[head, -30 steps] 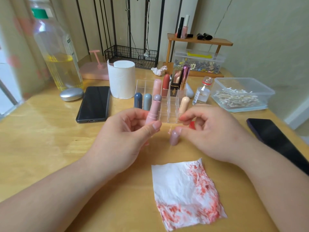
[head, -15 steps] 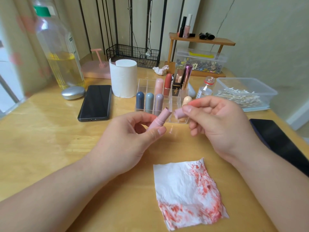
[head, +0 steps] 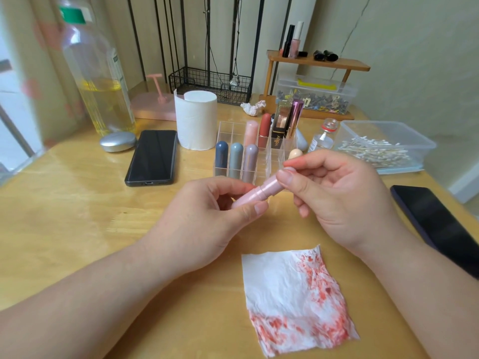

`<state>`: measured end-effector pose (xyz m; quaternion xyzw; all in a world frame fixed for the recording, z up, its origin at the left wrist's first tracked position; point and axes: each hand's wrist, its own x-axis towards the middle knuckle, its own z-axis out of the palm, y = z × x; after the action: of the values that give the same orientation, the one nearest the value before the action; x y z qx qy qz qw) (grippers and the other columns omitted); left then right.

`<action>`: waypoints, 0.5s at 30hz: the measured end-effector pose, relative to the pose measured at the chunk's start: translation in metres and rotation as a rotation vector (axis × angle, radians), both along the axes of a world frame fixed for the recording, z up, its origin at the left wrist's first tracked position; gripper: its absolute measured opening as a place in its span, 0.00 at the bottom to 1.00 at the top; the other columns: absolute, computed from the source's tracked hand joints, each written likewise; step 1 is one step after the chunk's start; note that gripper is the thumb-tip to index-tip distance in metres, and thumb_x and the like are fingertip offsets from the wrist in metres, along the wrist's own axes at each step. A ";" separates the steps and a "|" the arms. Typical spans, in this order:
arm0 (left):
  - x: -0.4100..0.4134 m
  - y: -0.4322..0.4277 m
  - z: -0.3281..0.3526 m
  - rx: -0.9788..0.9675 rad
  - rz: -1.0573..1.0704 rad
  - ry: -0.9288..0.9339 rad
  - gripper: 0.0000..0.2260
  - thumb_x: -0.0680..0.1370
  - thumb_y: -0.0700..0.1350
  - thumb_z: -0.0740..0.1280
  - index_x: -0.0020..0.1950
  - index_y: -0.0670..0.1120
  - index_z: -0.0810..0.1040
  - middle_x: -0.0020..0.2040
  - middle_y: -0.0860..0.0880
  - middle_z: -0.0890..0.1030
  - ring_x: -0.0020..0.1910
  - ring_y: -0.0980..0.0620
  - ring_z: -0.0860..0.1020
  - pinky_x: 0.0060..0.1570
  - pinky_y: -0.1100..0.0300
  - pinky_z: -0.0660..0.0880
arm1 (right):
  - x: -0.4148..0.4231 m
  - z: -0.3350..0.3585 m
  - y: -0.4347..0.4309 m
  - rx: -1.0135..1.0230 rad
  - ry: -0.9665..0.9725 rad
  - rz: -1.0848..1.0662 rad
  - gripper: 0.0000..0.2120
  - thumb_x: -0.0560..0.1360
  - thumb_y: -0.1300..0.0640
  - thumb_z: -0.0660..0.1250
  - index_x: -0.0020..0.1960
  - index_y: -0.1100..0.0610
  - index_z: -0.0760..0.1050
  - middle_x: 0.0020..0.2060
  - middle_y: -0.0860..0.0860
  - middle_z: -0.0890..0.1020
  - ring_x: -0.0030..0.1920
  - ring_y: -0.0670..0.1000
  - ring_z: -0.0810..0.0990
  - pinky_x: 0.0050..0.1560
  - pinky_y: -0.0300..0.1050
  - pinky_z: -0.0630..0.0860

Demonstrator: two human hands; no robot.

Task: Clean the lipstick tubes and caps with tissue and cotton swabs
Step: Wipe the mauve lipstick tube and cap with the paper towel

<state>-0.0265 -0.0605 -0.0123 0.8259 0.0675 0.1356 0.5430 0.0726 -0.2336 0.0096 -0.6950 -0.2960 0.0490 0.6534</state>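
A pink lipstick tube [head: 250, 197] lies tilted between my hands above the table. My left hand [head: 207, 213] pinches its lower end. My right hand [head: 334, 193] grips the pink cap [head: 272, 185], which sits on the tube's upper end. Below them a white tissue [head: 295, 299] smeared with red lipstick lies flat on the table. Behind my hands stands a clear organiser [head: 230, 128] with several lipsticks in its compartments. A clear box of cotton swabs [head: 381, 146] stands at the right.
A tissue roll [head: 196, 120], a black phone [head: 153, 156], a silver oval case [head: 118, 141] and a big bottle of yellow liquid [head: 99, 81] stand at the left. A second dark phone [head: 438, 221] lies at the right edge. A small glass vial [head: 324, 137] and a wooden shelf [head: 318, 64] stand behind.
My right hand lifted the cap from near the table and brought it onto the end of the tube. My left hand tilted the tube from upright toward the right.
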 end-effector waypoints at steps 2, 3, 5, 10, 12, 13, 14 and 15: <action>0.000 0.000 -0.001 0.002 -0.010 -0.011 0.10 0.73 0.59 0.73 0.50 0.56 0.84 0.40 0.46 0.83 0.35 0.51 0.76 0.37 0.55 0.73 | -0.002 -0.001 0.000 -0.042 -0.043 0.018 0.09 0.67 0.54 0.75 0.46 0.56 0.82 0.32 0.53 0.82 0.27 0.54 0.76 0.27 0.42 0.74; 0.000 0.000 -0.001 -0.009 -0.015 -0.022 0.10 0.73 0.59 0.72 0.50 0.56 0.84 0.40 0.45 0.83 0.35 0.52 0.76 0.37 0.54 0.73 | -0.003 -0.002 0.000 -0.061 -0.051 0.025 0.09 0.68 0.54 0.74 0.47 0.56 0.83 0.31 0.52 0.82 0.27 0.54 0.76 0.28 0.42 0.75; 0.001 0.000 -0.002 -0.043 -0.040 -0.035 0.09 0.74 0.57 0.72 0.49 0.55 0.84 0.38 0.45 0.82 0.34 0.55 0.74 0.37 0.58 0.71 | -0.004 0.000 0.000 -0.075 -0.045 0.032 0.11 0.68 0.54 0.73 0.48 0.56 0.83 0.28 0.50 0.81 0.26 0.50 0.76 0.29 0.40 0.75; 0.002 -0.001 -0.004 -0.156 -0.158 0.007 0.10 0.79 0.56 0.69 0.48 0.50 0.85 0.32 0.52 0.75 0.33 0.55 0.70 0.36 0.64 0.67 | -0.006 0.002 -0.001 -0.035 -0.023 0.093 0.12 0.69 0.57 0.70 0.51 0.60 0.82 0.29 0.50 0.81 0.28 0.46 0.77 0.30 0.38 0.76; 0.002 -0.002 -0.006 -0.216 -0.215 0.019 0.13 0.77 0.57 0.68 0.47 0.48 0.84 0.35 0.41 0.75 0.34 0.50 0.70 0.38 0.55 0.67 | -0.007 0.002 -0.001 -0.030 -0.012 0.112 0.13 0.69 0.57 0.70 0.52 0.61 0.82 0.29 0.50 0.81 0.29 0.47 0.78 0.31 0.38 0.77; 0.002 -0.003 -0.007 -0.233 -0.226 0.016 0.14 0.76 0.57 0.68 0.46 0.47 0.84 0.37 0.38 0.75 0.34 0.49 0.70 0.38 0.53 0.67 | -0.008 0.003 -0.001 -0.028 -0.005 0.117 0.13 0.69 0.57 0.71 0.51 0.62 0.82 0.29 0.50 0.81 0.28 0.47 0.78 0.30 0.38 0.77; 0.002 -0.003 -0.007 -0.231 -0.227 0.010 0.14 0.77 0.57 0.68 0.47 0.46 0.84 0.37 0.36 0.75 0.34 0.48 0.69 0.38 0.53 0.66 | -0.008 0.004 -0.001 -0.026 0.001 0.116 0.13 0.69 0.58 0.71 0.51 0.62 0.82 0.28 0.51 0.81 0.27 0.48 0.78 0.30 0.38 0.77; 0.002 -0.003 -0.008 -0.216 -0.219 -0.002 0.13 0.77 0.56 0.69 0.47 0.46 0.84 0.37 0.36 0.75 0.34 0.48 0.68 0.38 0.52 0.65 | -0.009 0.005 -0.001 -0.024 0.007 0.112 0.13 0.68 0.57 0.71 0.50 0.63 0.81 0.27 0.51 0.80 0.26 0.48 0.78 0.29 0.38 0.76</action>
<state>-0.0246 -0.0640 -0.0201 0.7651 -0.0094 0.0682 0.6402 0.0640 -0.2344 0.0147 -0.6848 -0.3314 0.0914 0.6425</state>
